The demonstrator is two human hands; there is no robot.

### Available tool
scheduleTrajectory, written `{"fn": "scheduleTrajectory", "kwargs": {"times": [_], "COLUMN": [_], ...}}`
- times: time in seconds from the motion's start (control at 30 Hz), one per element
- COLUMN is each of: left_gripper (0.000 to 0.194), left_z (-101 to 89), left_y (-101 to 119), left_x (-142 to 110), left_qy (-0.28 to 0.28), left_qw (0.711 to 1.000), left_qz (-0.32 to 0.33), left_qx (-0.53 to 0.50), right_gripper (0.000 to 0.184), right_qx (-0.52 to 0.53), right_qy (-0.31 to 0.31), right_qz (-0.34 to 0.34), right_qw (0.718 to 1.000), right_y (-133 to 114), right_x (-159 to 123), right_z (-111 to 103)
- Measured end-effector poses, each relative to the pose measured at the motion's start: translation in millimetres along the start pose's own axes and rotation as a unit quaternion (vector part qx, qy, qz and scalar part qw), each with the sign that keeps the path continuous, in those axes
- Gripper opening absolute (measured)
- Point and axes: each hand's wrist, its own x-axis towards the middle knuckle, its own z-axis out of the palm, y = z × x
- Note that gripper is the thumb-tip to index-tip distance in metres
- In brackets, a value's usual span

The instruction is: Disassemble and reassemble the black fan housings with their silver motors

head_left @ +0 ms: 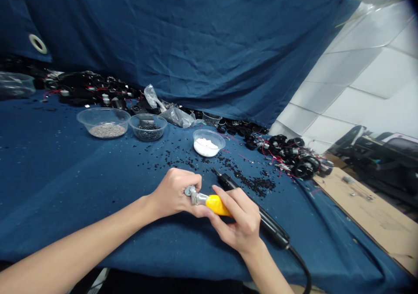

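Right hand (241, 217) near, holding a yellow-handled tool (218, 205); left hand (174, 193) curls at its metal end, contents impossible to tell.

No legible text, label, brand, number or sign anywhere.

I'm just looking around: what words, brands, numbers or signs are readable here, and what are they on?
None: no word, label, brand, number or sign can be read.
Yellow-handled tool, black corded tool, tub of white material: no lettering I can make out.
Dark equipment at far right: too blurred to tell.
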Motion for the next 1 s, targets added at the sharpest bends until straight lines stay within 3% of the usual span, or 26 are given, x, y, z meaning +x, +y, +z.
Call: {"fn": "scheduleTrajectory", "kwargs": {"times": [0.5,1.0], "left_gripper": [0.052,0.059], "left_z": [0.4,0.8], "left_y": [-0.8,0.3], "left_x": [-0.2,-0.7], "left_qy": [-0.027,-0.002], "left_qw": [0.999,1.0], "left_qz": [-0.033,-0.01], "left_qx": [-0.012,-0.018], "right_gripper": [0.035,0.038], "right_qx": [0.002,0.009], "right_qy": [-0.004,0.003], "right_qz": [0.015,0.005], "right_qw": [1.0,1.0], "right_y": [-0.3,-1.5], "right_x": [0.8,0.4], "right_z": [1.4,0.2]}}
